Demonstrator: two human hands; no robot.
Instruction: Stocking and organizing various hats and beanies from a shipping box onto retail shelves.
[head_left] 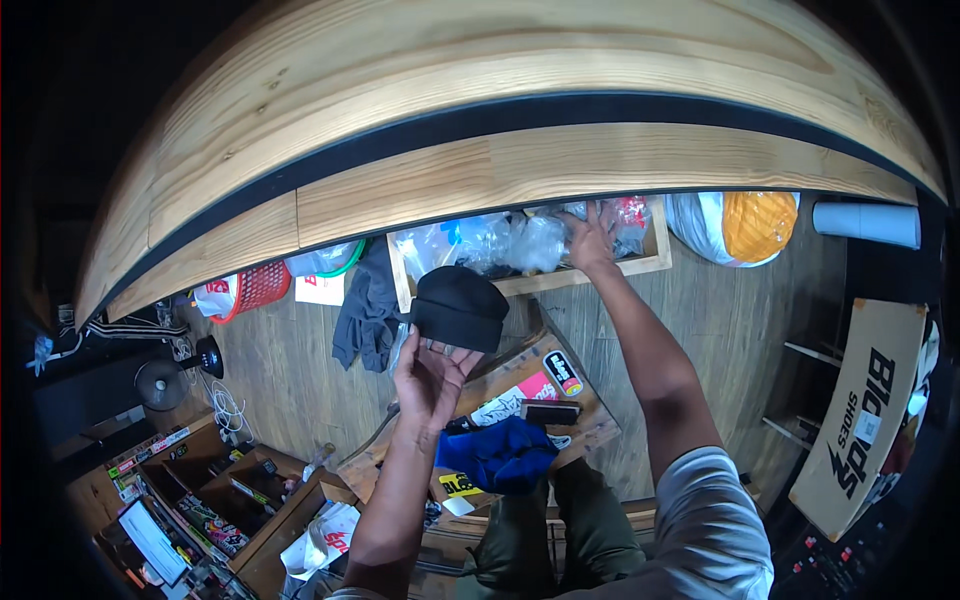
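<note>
Matt cloth cap, glossy, crinkled plastic bags, smooth wooden box

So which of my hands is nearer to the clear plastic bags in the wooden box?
Right. Your right hand is at the plastic bags; your left hand is outside the wooden box, holding the black hat.

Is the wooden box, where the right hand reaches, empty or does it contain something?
Not empty: clear plastic bags lie inside the wooden box, near the right hand. How full, cannot tell.
</note>
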